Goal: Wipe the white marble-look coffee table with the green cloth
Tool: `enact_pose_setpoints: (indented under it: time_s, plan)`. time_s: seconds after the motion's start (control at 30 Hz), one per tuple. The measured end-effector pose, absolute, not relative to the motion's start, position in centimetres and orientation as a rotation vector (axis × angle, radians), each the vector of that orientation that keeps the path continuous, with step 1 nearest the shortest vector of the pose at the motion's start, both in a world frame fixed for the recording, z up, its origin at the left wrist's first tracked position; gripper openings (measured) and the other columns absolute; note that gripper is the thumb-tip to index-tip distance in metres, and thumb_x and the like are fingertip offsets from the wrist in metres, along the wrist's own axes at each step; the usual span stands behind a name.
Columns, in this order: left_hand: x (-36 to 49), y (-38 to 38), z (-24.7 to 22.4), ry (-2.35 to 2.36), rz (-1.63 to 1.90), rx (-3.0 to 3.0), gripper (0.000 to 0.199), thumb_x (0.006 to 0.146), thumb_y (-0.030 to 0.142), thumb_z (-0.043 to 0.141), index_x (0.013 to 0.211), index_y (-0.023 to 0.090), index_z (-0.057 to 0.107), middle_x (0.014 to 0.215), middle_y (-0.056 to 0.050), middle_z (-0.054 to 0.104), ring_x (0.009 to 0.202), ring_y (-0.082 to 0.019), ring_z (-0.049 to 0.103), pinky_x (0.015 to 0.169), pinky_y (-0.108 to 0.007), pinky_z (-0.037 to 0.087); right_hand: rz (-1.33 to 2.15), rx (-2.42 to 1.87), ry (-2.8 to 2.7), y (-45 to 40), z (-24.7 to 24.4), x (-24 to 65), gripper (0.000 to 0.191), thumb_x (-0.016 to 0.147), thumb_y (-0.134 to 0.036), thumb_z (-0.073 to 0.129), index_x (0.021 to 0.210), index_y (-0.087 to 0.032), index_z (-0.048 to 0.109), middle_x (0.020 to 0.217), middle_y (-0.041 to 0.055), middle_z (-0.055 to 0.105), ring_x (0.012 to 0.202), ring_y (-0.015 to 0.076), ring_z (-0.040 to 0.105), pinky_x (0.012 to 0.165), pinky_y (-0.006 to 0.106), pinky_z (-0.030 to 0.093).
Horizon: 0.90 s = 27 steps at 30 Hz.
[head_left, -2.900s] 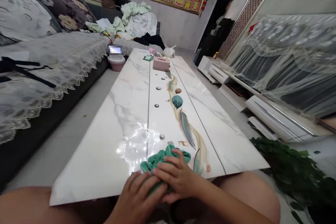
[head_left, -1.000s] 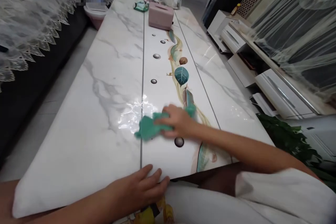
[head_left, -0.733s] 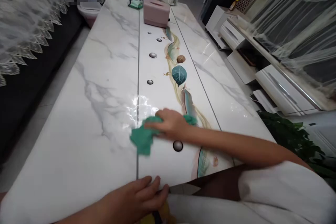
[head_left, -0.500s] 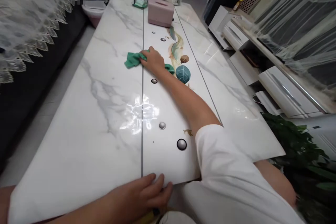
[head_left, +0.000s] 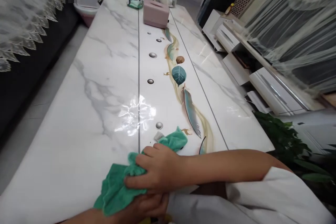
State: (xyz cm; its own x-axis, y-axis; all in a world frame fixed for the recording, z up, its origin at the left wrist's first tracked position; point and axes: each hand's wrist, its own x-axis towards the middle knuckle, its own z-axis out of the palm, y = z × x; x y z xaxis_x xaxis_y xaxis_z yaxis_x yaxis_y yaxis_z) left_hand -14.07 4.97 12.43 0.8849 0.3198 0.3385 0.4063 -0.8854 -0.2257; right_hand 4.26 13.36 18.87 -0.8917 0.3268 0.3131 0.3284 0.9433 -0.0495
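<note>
Our right hand [head_left: 156, 168]: fingers curled, clamped on bunched cloth [head_left: 112, 189] at near end of table [head_left: 60, 136]. Our left hand [head_left: 147, 205] at near edge, partly behind cloth and right hand; whether its fingers grip anything, we cannot tell. Our worries: loose near end could snag on left wrist, tugging cloth free; cloth could slip over edge if we loosen; far end could fold under if we push forward.

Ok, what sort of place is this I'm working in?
Most likely a home living room. There is a long, shiny table like a coffee table, what looks like a sofa draped in lace along its left, and a low white cabinet along its right.
</note>
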Motion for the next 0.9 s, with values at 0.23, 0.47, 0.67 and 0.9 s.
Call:
enact_pose_setpoints:
  time_s: [0.23,0.47,0.67,0.9]
  plan:
    - [-14.0,5.7,12.2,-0.153,-0.271,-2.655,0.052,0.106,0.033,0.041,0.157,0.033,0.051,0.164,0.000,0.041,0.134,-0.016,0.056,0.125,-0.033,0.038,0.049,-1.029,-2.777,31.3,19.5,1.0,0.036,0.102,-0.039,0.062,0.137,-0.035,0.071,0.122,0.0068,0.063,0.098,0.0216,0.057,0.064,0.028,0.036]
    - [-13.9,6.3,12.8,0.241,0.026,-2.248,0.064,0.101,0.009,0.023,0.165,0.011,0.033,0.165,-0.023,0.039,0.138,-0.019,0.059,0.116,-0.034,0.053,0.165,-1.614,-2.299,51.3,20.9,-3.9,0.047,0.112,-0.037,0.048,0.144,-0.003,0.053,0.149,0.0126,0.051,0.111,0.0135,0.046,0.092,0.025,0.042]
    - [-14.1,6.2,13.4,0.001,-0.064,-2.571,0.055,0.106,0.023,0.037,0.160,0.026,0.048,0.168,-0.007,0.035,0.137,-0.016,0.057,0.124,-0.030,0.043,0.175,-1.499,-2.492,49.4,21.2,-4.0,0.051,0.112,-0.043,0.043,0.144,-0.004,0.052,0.133,0.0073,0.059,0.112,0.0131,0.052,0.098,0.026,0.042]
    - [-14.5,5.6,12.7,-0.216,-0.208,-2.696,0.048,0.103,0.038,0.053,0.151,0.036,0.059,0.164,0.001,0.040,0.134,-0.018,0.054,0.127,-0.032,0.037,0.156,-0.955,-2.838,26.3,20.5,2.3,0.038,0.097,-0.045,0.062,0.127,-0.026,0.073,0.119,0.0091,0.067,0.090,0.0224,0.060,0.063,0.029,0.041]
